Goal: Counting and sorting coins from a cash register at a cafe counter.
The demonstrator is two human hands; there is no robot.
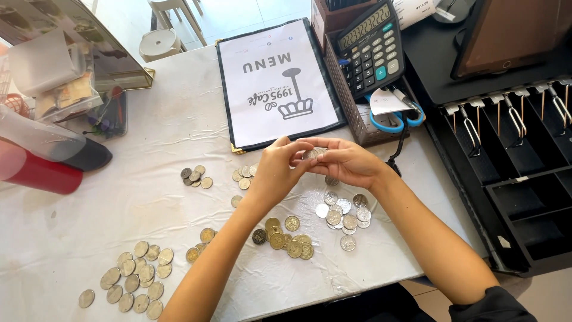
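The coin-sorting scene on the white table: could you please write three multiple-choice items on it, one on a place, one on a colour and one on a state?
1. Where does the calculator sit?
A. in a mesh basket beside the menu card
B. inside the cash drawer
C. among the coins

2. What colour are the handles of the scissors?
A. red
B. blue
C. yellow

3. In what state is the cash drawer?
A. shut
B. open, its visible compartments holding no notes
C. open, stuffed with notes

Answers:
1 A, since the calculator leans in the mesh basket just right of the menu card.
2 B, since the blue loops show below the calculator.
3 B, since the clips stand raised over bare black compartments, while the left hand and right hand together pinch a small stack of coins above the table.
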